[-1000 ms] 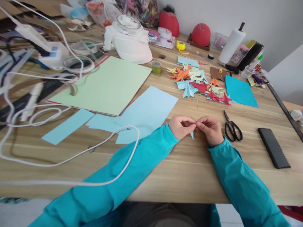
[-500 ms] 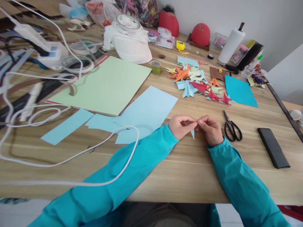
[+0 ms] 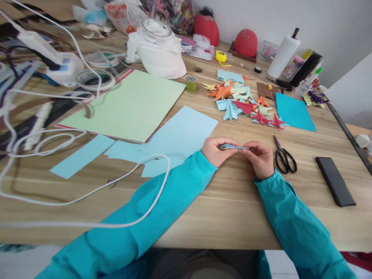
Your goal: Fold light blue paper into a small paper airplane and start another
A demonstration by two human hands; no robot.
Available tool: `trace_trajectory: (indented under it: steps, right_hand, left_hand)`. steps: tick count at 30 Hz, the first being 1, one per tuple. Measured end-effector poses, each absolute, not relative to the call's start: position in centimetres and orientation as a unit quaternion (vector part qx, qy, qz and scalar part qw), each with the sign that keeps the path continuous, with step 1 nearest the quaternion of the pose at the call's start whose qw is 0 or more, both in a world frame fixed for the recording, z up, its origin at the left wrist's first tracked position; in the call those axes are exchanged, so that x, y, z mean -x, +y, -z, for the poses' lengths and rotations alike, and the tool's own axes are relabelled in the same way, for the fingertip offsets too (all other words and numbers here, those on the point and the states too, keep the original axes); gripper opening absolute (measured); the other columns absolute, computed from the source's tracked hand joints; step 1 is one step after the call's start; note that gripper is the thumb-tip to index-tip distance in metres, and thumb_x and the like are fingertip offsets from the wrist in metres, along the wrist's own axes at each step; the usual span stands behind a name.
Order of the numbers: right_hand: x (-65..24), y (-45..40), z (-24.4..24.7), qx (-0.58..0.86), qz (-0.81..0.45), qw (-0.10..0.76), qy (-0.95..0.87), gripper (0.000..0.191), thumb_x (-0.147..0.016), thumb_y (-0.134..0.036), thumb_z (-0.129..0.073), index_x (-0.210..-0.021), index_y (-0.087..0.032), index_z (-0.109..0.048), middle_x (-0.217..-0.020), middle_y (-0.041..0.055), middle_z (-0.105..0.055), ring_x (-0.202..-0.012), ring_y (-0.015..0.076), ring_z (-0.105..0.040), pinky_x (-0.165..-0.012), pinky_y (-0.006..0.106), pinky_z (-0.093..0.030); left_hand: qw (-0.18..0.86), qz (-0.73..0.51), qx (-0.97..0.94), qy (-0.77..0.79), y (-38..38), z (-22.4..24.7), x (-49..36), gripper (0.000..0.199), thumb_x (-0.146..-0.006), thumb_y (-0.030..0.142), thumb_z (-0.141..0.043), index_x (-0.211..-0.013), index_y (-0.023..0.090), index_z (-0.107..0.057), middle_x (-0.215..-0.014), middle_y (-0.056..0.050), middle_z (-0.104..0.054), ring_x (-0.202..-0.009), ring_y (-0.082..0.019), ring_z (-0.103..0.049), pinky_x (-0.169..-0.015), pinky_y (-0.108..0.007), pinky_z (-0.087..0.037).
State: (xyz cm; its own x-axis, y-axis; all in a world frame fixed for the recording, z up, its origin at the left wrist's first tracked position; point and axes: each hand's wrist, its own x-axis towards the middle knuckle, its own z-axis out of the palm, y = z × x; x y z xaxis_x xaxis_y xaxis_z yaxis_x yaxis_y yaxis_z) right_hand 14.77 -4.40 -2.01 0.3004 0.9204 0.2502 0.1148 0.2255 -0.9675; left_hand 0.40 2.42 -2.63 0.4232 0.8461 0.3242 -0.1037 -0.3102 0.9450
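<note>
A small folded light blue paper [image 3: 232, 147] is held between both hands, seen nearly edge-on. My left hand [image 3: 217, 151] pinches its left part between thumb and fingers. At its right tip, my right hand [image 3: 258, 158] closes thumb and forefinger on the paper. Just right of that hand lie black scissors [image 3: 285, 158]. Beyond the hands is a pile of folded paper shapes [image 3: 246, 106] in orange, red, blue and yellow. A large light blue sheet [image 3: 183, 131] lies left of my left hand, with smaller blue pieces [image 3: 128, 150] beside it.
A white cable [image 3: 158, 193] loops over the left side of the table and crosses my left sleeve. A green sheet [image 3: 130, 108] lies behind the blue pieces. At the right are a phone [image 3: 335, 181] and a bright blue sheet [image 3: 295, 112]. A thread spool [image 3: 191, 83] stands at centre back.
The folded paper has turned from a point hanging below the fingers to a flat, nearly level strip between the hands. My left hand has moved slightly left, and its fingers have shifted.
</note>
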Motion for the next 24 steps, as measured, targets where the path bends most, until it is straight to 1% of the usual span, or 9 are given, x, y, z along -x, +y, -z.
trace_trajectory:
  steps: [4, 9, 13, 18, 24]
  right_hand:
    - [-14.73, -4.39, 1.91, 0.531, -0.297, 0.590, -0.531, 0.012, -0.067, -0.030, -0.074, -0.074, -0.022, -0.068, -0.072, 0.0018, -0.065, -0.065, 0.0143, -0.058, -0.056, 0.028, -0.046]
    - [-14.75, -4.43, 1.94, 0.539, -0.285, 0.564, -0.558, 0.012, -0.070, -0.033, -0.072, -0.073, -0.022, -0.069, -0.071, 0.0024, -0.065, -0.067, 0.0153, -0.058, -0.059, 0.029, -0.046]
    - [-14.74, -4.49, 1.92, 0.532, -0.291, 0.558, -0.566, 0.009, -0.071, -0.031, -0.070, -0.073, -0.022, -0.069, -0.070, 0.0023, -0.064, -0.066, 0.0150, -0.057, -0.060, 0.030, -0.046]
    - [-14.80, -4.53, 1.95, 0.534, -0.302, 0.551, -0.565, 0.009, -0.074, -0.031, -0.068, -0.075, -0.022, -0.068, -0.070, 0.0014, -0.064, -0.065, 0.0145, -0.057, -0.061, 0.029, -0.046]
    - [-14.96, -4.48, 2.22, 0.540, -0.297, 0.541, -0.573, 0.011, -0.075, -0.032, -0.067, -0.074, -0.021, -0.066, -0.070, 0.0012, -0.061, -0.064, 0.0137, -0.055, -0.058, 0.028, -0.045]
  left_hand:
    - [0.490, -0.450, -0.698, 0.265, 2.38, 2.27, -0.18, 0.007, -0.065, 0.022, -0.071, -0.071, 0.017, -0.071, -0.075, -0.005, -0.068, -0.070, -0.015, -0.063, -0.062, -0.024, -0.052]
    - [0.477, -0.443, -0.708, 0.274, 2.31, 2.01, -0.10, 0.005, -0.064, 0.020, -0.071, -0.068, 0.017, -0.071, -0.071, -0.005, -0.067, -0.067, -0.015, -0.062, -0.062, -0.024, -0.052]
    - [0.474, -0.435, -0.711, 0.284, 2.27, 1.98, -0.06, 0.005, -0.064, 0.019, -0.071, -0.068, 0.016, -0.071, -0.071, -0.005, -0.068, -0.067, -0.015, -0.062, -0.063, -0.025, -0.051]
    - [0.471, -0.424, -0.721, 0.280, 2.31, 2.19, -0.14, 0.011, -0.066, 0.021, -0.069, -0.075, 0.017, -0.072, -0.076, -0.006, -0.067, -0.070, -0.015, -0.062, -0.066, -0.025, -0.051]
    - [0.458, -0.441, -0.727, 0.260, 2.48, 2.45, -0.21, 0.005, -0.065, 0.021, -0.070, -0.067, 0.017, -0.070, -0.070, -0.004, -0.063, -0.065, -0.012, -0.059, -0.056, -0.022, -0.047]
